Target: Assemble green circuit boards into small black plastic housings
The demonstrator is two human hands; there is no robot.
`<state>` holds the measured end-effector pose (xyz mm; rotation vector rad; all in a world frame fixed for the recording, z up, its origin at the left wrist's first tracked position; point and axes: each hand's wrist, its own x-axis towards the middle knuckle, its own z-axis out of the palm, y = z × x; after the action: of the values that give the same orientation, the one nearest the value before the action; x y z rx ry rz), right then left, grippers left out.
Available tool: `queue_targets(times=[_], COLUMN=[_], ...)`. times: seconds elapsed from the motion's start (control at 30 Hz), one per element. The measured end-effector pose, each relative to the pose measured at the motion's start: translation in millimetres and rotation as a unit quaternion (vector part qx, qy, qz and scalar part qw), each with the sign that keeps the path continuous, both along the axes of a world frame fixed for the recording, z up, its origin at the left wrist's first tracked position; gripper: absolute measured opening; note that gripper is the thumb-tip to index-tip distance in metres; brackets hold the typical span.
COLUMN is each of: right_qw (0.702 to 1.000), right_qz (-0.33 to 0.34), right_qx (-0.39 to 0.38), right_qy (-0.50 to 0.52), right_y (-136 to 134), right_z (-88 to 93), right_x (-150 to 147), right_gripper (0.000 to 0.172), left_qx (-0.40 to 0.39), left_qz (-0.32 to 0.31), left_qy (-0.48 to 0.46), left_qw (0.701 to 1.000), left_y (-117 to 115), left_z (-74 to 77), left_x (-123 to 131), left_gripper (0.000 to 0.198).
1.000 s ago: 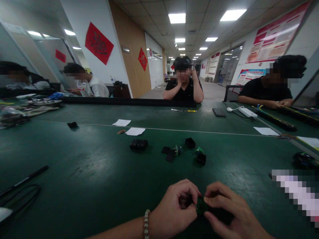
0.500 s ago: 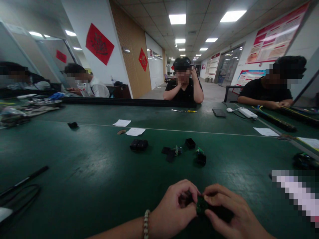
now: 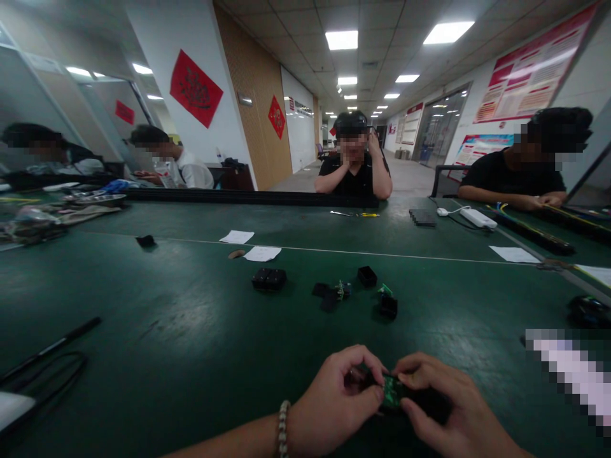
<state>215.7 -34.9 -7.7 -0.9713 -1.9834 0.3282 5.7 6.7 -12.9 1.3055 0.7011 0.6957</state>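
Note:
A small green circuit board (image 3: 392, 392) is pinched between my two hands near the table's front edge. My left hand (image 3: 341, 397), with a beaded bracelet on its wrist, grips the board's left side between thumb and fingertips. From the right, my right hand (image 3: 443, 401) closes thumb and fingers on the other side. Dark material shows around the board, its shape partly hidden by my fingers. Beyond my hands lie an open black box (image 3: 367, 275), another black box (image 3: 389, 307) with a green board beside it, and flat black pieces (image 3: 326, 298) next to a small wired board (image 3: 342, 290).
Two joined black blocks (image 3: 268, 279) and paper slips (image 3: 262, 254) lie farther back on the green table (image 3: 191, 356). A black cable (image 3: 57, 356) rests at left. A white power strip (image 3: 478, 219) is at far right. Several people sit around the table.
The circuit board has tilted, so more of its green face shows between my fingers. Both hands keep their grip. The camera view has shifted slightly.

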Motion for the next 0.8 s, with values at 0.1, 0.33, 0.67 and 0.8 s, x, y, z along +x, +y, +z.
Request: queue_targets(times=[0.1, 0.33, 0.67, 0.8], right_qw=[1.000, 0.999, 1.000, 1.000], right_qz=[0.003, 0.008, 0.000, 0.003], right_qx=[-0.009, -0.032, -0.027, -0.021], right_qy=[0.006, 0.003, 0.002, 0.007], right_y=[0.6, 2.0, 1.6, 0.4], right_z=[-1.7, -4.8, -6.6, -4.5], right_x=[1.4, 1.5, 2.4, 1.3], right_gripper=[0.017, 0.013, 0.014, 0.015], left_qx=[-0.010, -0.011, -0.003, -0.015], left_qz=[-0.001, 0.000, -0.010, -0.008], left_qy=[-0.004, -0.001, -0.005, -0.015], left_qw=[1.000, 1.000, 1.000, 1.000], left_y=[1.1, 2.8, 3.8, 3.2], left_z=[-0.1, -2.2, -5.3, -5.7], left_x=[0.4, 0.3, -1.4, -1.6], left_gripper=[0.014, 0.017, 0.024, 0.024])
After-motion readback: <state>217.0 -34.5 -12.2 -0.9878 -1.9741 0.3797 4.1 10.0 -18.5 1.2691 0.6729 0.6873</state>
